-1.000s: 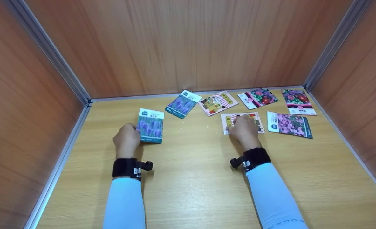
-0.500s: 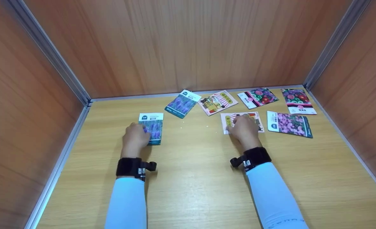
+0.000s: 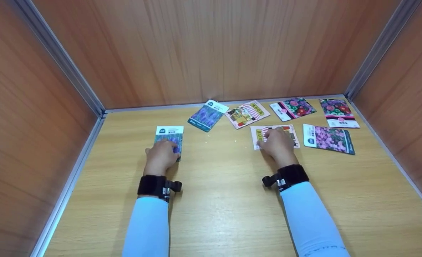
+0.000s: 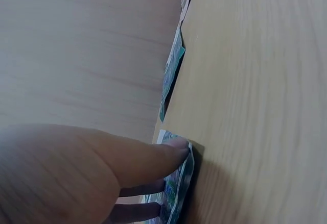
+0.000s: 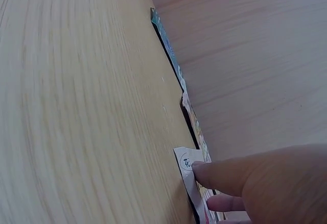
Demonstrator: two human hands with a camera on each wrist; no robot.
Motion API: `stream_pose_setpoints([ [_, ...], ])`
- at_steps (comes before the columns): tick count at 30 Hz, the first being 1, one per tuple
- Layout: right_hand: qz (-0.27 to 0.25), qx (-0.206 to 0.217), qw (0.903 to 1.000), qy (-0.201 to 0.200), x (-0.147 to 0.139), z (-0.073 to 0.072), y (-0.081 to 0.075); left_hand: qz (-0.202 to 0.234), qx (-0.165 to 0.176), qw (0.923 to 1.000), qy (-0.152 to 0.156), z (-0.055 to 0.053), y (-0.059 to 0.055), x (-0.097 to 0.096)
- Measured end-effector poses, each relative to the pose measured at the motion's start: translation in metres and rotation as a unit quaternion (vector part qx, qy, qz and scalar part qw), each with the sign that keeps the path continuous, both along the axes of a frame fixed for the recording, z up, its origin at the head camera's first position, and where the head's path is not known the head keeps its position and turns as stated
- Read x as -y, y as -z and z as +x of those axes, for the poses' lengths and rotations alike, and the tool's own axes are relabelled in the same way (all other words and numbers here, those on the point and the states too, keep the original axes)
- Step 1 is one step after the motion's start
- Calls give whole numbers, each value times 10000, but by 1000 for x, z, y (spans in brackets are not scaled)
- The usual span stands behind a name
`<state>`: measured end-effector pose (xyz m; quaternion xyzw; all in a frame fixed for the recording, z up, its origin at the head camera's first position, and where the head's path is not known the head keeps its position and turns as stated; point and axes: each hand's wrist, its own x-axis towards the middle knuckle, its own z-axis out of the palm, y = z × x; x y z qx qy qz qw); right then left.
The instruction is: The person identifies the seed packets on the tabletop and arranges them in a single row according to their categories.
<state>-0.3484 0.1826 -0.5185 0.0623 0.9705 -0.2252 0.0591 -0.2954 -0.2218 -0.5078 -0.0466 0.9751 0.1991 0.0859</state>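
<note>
My left hand lies over a seed packet with purple flowers on the left of the table. Its thumb touches the packet's edge, and the other fingers rest on its printed face. Farther right, my right hand covers the middle of a pink-and-white seed packet with red stripes. In the right wrist view, the thumb sits on that packet's white end, with the fingertips lower down its face. Both packets are flat on the table, partly hidden by the hands.
Along the back wall lie a second purple-flower packet, a second striped packet and two packets with red and pink flowers, one beside the other. A pink-flower packet lies right of my right hand.
My left hand has let go of the packet's left edge and shifted right over its face. That packet, earlier tilted, now lies flat and straighter. My right hand stays on the striped packet.
</note>
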Motion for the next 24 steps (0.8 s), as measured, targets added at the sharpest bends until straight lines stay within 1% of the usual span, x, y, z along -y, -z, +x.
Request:
stream_pose_setpoints([
  [4, 45, -39, 10000, -57, -1, -1, 2, 87, 6, 9998, -187, 0, -1, 10],
  [9, 93, -140, 9998, -108, -2, -1, 3, 265, 96, 9988, -404, 0, -1, 24],
  [14, 253, -345, 9989, -181, -2, 0, 5, 347, 188, 9978, -531, 4, -3, 41],
  [20, 243, -295, 9991, -180, -1, 1, 5, 393, 262, 9973, -565, 7, -1, 62],
  [24, 215, -215, 9995, -104, -2, 1, 4, 410, 364, 9967, -593, 8, -1, 69],
])
